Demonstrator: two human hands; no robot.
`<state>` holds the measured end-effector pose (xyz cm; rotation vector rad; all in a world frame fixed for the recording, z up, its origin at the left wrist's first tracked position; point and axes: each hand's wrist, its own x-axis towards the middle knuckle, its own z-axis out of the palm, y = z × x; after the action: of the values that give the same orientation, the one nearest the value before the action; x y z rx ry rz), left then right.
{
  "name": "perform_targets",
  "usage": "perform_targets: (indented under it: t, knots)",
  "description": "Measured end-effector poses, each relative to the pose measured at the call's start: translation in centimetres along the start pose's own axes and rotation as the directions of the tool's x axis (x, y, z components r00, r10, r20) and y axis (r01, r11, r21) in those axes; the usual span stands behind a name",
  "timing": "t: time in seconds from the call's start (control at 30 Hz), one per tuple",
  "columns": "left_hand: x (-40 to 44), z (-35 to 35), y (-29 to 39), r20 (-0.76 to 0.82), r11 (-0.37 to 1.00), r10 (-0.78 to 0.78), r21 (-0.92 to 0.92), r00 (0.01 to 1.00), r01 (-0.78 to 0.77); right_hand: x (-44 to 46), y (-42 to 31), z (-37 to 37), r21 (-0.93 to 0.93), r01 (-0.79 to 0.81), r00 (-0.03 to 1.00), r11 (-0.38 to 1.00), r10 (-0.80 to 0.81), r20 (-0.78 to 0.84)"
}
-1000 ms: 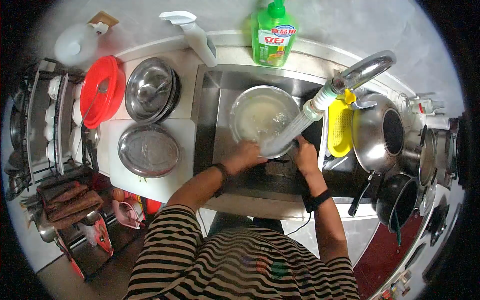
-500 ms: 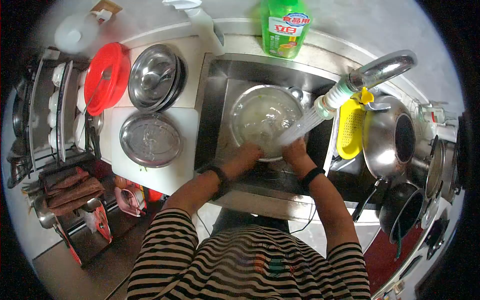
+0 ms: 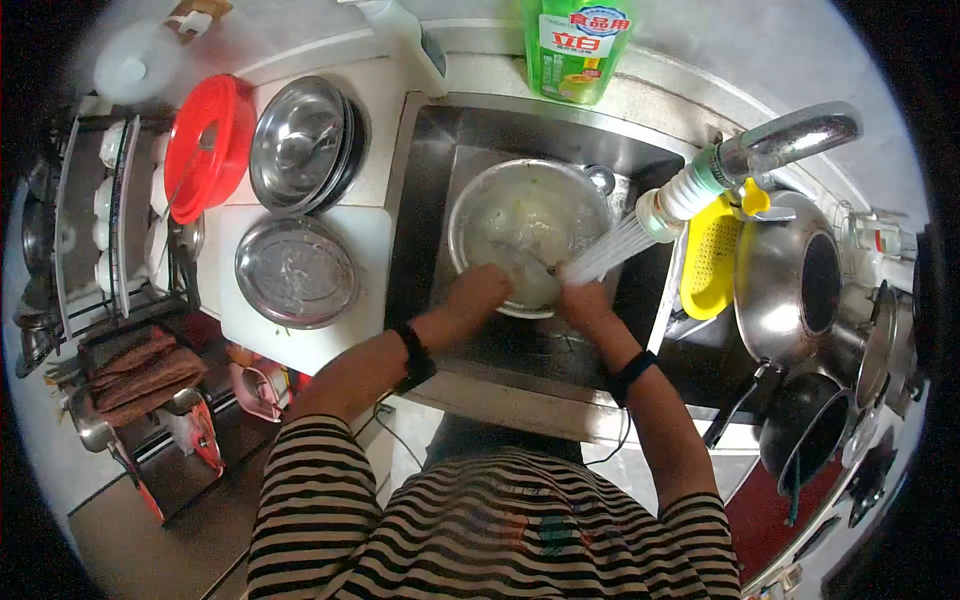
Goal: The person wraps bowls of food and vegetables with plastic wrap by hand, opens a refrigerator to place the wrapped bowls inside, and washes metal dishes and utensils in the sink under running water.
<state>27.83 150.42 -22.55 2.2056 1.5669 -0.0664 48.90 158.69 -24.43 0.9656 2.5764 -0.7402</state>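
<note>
A round metal bowl [image 3: 458,235] of cloudy water stands in the steel sink [image 3: 425,190]. Water sprays from the faucet [image 3: 690,195] into its right side. At the bowl's lower left rim is my left hand [image 3: 480,297], blurred, its fingers too smeared to read. My right hand [image 3: 585,305] is at the lower right rim under the spray, closed around something I cannot make out. A thin dark utensil seems to lie in the water between the hands. Behind the bowl, a small round metal piece [image 3: 600,179] sits in the sink.
Left of the sink are an oval metal dish [image 3: 297,272] on a white cutting board [image 3: 350,350], stacked metal bowls [image 3: 297,145] and a red basin [image 3: 205,180]. Green soap bottle [image 3: 578,55] stands behind. To the right are a yellow strainer [image 3: 710,262] and a wok [image 3: 775,270].
My left hand has moved left, away from my right hand. The bowl sits slightly farther left, and the view has shifted a little.
</note>
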Motion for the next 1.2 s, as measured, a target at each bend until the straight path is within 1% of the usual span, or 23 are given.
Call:
perform_targets:
  t: [0.07,0.17,0.27,0.33,0.37,0.4,0.47,0.5,0.53,0.57,0.6,0.67,0.73,0.77,0.8,0.87,0.97,1.03,1.07,1.1,1.13,1.17,1.2]
  knots:
    - [-0.3,-3.1,-0.2,-0.078,0.999,0.042,0.004,0.996,-0.042,-0.6,0.0,0.0,-0.058,0.034,0.991,0.998,-0.041,-0.125]
    - [-0.5,-4.7,-2.3,-0.083,0.994,0.100,-0.041,0.992,-0.104,-0.9,-0.8,-0.8,-0.057,0.024,0.968,0.998,-0.038,-0.247]
    - [0.4,-7.0,-3.7,-0.164,0.977,0.213,0.013,0.963,-0.214,-1.6,-0.8,-3.2,-0.063,0.056,0.998,0.996,-0.057,-0.019]
    - [1.1,-8.9,-3.5,-0.231,0.954,0.299,0.066,0.926,-0.291,-1.9,-0.3,-1.6,0.086,-0.073,0.993,0.994,0.080,-0.090]
    - [1.4,-9.8,-3.3,-0.261,0.940,0.341,0.092,0.903,-0.329,-2.3,-0.2,-1.1,0.161,-0.110,0.983,0.981,0.131,-0.126]
    - [1.8,-10.5,-3.0,-0.192,0.942,0.325,0.148,0.926,-0.300,-2.7,0.0,-0.6,0.238,-0.140,0.970,0.961,0.182,-0.161]
    - [2.6,-11.3,-2.6,-0.055,0.930,0.278,0.264,0.959,-0.255,-3.6,0.2,-0.1,0.382,-0.144,0.936,0.913,0.251,-0.247]
    - [2.9,-11.5,-2.6,-0.041,0.912,0.301,0.305,0.953,-0.275,-3.6,0.4,0.4,0.456,-0.150,0.958,0.877,0.243,-0.152]
    - [3.2,-11.6,-2.9,-0.028,0.891,0.323,0.347,0.946,-0.294,-3.5,0.4,0.8,0.526,-0.159,0.973,0.836,0.223,-0.061]
    - [3.4,-11.7,-3.0,-0.012,0.866,0.344,0.389,0.939,-0.313,-3.4,0.6,1.2,0.619,-0.174,0.978,0.765,0.205,0.022]
    - [3.2,-11.9,-3.0,0.027,0.856,0.329,0.413,0.944,-0.311,-3.4,0.7,1.6,0.700,-0.205,0.977,0.685,0.186,0.104]
    - [2.9,-12.6,-3.1,0.106,0.830,0.292,0.465,0.950,-0.307,-3.2,0.1,1.6,0.858,-0.274,0.962,0.434,0.127,0.243]
    - [3.0,-13.4,-2.2,0.127,0.840,0.250,0.465,0.960,-0.280,-3.0,-0.3,2.7,0.882,-0.173,0.985,0.438,0.072,0.158]
    - [3.0,-13.8,-1.5,0.138,0.848,0.227,0.459,0.964,-0.266,-2.9,-0.4,3.4,0.908,-0.176,0.984,0.380,0.070,0.161]
    - [3.3,-14.2,-1.0,0.131,0.835,0.272,0.460,0.953,-0.301,-2.9,-0.6,4.1,0.930,-0.178,0.984,0.321,0.069,0.165]
    - [4.0,-14.8,0.0,0.114,0.808,0.351,0.464,0.929,-0.362,-2.3,-1.7,3.2,0.959,-0.265,0.962,0.098,0.101,0.255]
    - [5.2,-14.2,1.2,0.236,0.821,0.275,0.447,0.932,-0.355,-3.2,-3.7,-1.7,0.914,-0.365,0.909,-0.177,0.143,0.391]
    - [5.2,-15.2,2.8,0.257,0.773,0.285,0.509,0.923,-0.380,-2.9,-4.5,-0.4,0.956,-0.283,0.913,-0.077,0.284,0.293]
    - [5.2,-15.6,3.4,0.270,0.745,0.291,0.537,0.918,-0.395,-1.9,-4.4,1.8,0.981,-0.187,0.916,-0.055,0.350,0.194]
    - [5.1,-15.9,3.3,0.293,0.775,0.251,0.510,0.923,-0.373,-0.8,-4.3,4.0,0.996,-0.092,0.907,-0.020,0.412,0.092]
    - [4.6,-16.1,2.7,0.317,0.804,0.212,0.480,0.924,-0.349,1.2,-3.8,8.6,0.998,0.059,0.881,-0.006,0.470,-0.049]
    - [4.2,-16.4,2.3,0.343,0.833,0.171,0.451,0.924,-0.322,1.0,-3.7,8.4,0.997,0.057,0.866,-0.057,0.500,-0.021]
    - [3.7,-16.5,2.1,0.295,0.815,0.236,0.458,0.926,-0.354,0.9,-3.6,8.3,0.992,0.058,0.849,-0.108,0.528,0.007]
